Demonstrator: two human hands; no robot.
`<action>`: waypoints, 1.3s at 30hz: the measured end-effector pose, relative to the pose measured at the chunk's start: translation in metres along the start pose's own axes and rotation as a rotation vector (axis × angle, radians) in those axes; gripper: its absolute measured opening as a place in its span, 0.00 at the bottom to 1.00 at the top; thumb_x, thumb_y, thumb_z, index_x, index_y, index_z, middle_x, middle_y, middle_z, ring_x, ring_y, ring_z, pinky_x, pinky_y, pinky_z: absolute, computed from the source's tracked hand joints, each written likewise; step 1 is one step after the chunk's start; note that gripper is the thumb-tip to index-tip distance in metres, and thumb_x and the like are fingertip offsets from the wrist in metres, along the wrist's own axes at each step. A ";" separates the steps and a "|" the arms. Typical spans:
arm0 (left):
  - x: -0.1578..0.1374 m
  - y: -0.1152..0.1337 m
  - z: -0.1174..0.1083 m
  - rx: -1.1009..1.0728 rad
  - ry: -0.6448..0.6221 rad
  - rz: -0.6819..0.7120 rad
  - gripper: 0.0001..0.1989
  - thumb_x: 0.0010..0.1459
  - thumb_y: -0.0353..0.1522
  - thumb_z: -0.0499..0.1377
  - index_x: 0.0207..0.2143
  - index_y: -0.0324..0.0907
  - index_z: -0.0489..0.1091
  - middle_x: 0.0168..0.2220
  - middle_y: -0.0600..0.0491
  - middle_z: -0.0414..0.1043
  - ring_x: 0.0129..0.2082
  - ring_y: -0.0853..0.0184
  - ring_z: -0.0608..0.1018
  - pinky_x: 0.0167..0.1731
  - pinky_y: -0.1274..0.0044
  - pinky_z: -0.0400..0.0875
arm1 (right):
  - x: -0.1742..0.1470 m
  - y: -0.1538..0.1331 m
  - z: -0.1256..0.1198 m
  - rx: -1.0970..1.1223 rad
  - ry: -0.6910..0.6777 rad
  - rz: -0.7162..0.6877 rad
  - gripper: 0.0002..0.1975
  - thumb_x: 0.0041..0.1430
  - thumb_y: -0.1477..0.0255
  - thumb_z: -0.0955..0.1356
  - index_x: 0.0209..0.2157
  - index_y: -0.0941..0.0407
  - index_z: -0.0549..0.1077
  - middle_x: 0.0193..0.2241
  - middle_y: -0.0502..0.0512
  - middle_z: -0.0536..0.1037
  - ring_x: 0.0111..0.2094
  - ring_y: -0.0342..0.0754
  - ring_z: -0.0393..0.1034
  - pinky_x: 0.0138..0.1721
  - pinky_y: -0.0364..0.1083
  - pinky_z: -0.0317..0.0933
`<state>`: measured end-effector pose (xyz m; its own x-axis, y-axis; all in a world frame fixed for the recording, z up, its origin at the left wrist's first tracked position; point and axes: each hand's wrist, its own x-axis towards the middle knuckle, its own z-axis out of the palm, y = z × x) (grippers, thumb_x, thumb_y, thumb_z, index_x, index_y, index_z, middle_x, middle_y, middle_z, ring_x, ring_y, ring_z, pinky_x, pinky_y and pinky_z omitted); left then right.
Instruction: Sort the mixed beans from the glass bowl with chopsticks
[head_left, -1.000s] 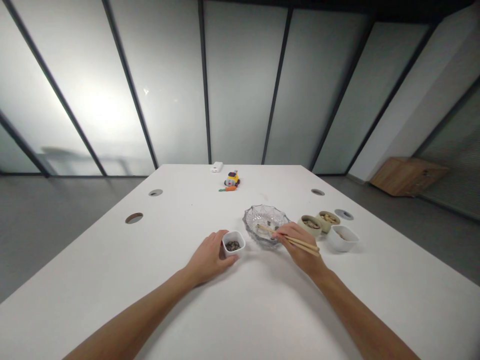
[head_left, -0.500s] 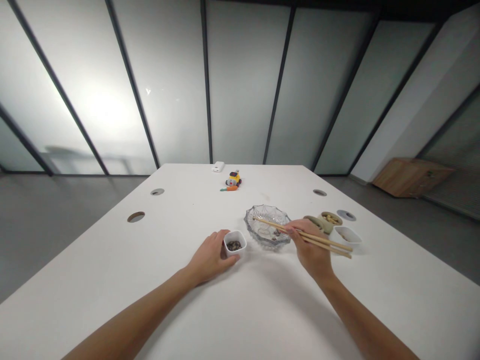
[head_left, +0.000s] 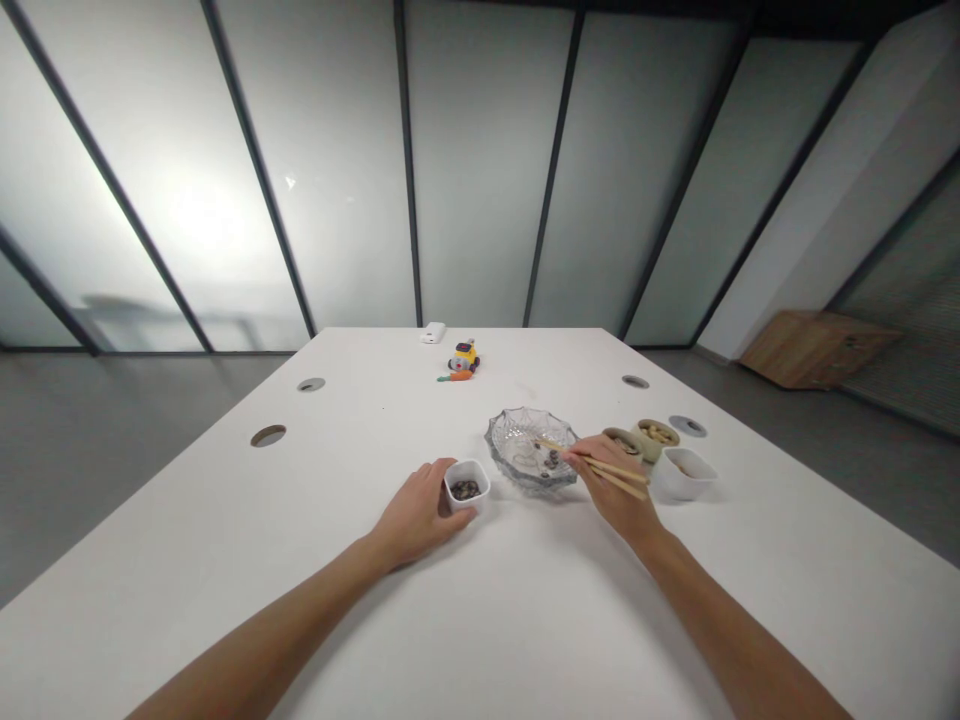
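Observation:
My left hand is closed around the side of a small white square cup standing on the table. Small dark pieces, perhaps beans or seeds, lie at the bottom of the cup. In my right hand is a pair of wooden chopsticks, their tips over the inside of a clear glass bowl with a scalloped rim. A few small dark pieces rest in the right part of that bowl. Whether the tips pinch a piece is too small to tell.
Right of my right hand stand a white square bowl, a greenish cup of pale pieces and another cup partly behind the hand. Farther back are a yellow toy truck, an orange-handled toy screwdriver and a white box. Round holes pierce the white table.
The chopstick tips have shifted right, from the bowl's left part to its middle, and their rear ends have pulled in toward my right hand. My left hand keeps its hold on the cup.

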<state>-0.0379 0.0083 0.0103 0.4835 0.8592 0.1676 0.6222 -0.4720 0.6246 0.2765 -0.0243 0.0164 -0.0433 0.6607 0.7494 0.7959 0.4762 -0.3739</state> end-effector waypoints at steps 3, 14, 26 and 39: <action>0.000 0.000 0.000 0.005 0.003 -0.001 0.23 0.57 0.43 0.65 0.52 0.46 0.69 0.43 0.48 0.76 0.43 0.54 0.77 0.43 0.66 0.70 | -0.002 0.003 0.002 0.010 -0.033 0.004 0.16 0.71 0.60 0.65 0.31 0.53 0.75 0.30 0.53 0.77 0.31 0.48 0.71 0.35 0.48 0.65; 0.000 0.003 -0.002 0.001 -0.004 -0.004 0.22 0.56 0.43 0.65 0.52 0.46 0.69 0.45 0.48 0.77 0.43 0.54 0.77 0.43 0.65 0.71 | -0.001 0.004 0.000 0.058 -0.095 -0.027 0.13 0.72 0.65 0.65 0.33 0.53 0.76 0.32 0.54 0.78 0.35 0.50 0.73 0.39 0.49 0.67; 0.000 0.003 -0.002 0.011 0.002 0.003 0.21 0.56 0.42 0.65 0.51 0.47 0.69 0.44 0.49 0.78 0.43 0.54 0.78 0.42 0.66 0.72 | 0.005 -0.008 -0.005 0.039 0.077 0.042 0.16 0.70 0.59 0.66 0.31 0.52 0.77 0.29 0.54 0.78 0.32 0.50 0.72 0.37 0.50 0.66; 0.000 0.004 -0.002 0.003 -0.012 -0.002 0.22 0.57 0.42 0.65 0.52 0.46 0.69 0.47 0.47 0.76 0.45 0.53 0.77 0.45 0.65 0.71 | 0.014 -0.037 -0.014 0.119 0.145 0.069 0.17 0.69 0.57 0.66 0.31 0.52 0.77 0.28 0.54 0.79 0.32 0.50 0.74 0.34 0.49 0.66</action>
<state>-0.0373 0.0068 0.0143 0.4898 0.8575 0.1576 0.6249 -0.4713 0.6223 0.2547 -0.0412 0.0481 0.1027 0.6080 0.7873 0.7163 0.5040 -0.4826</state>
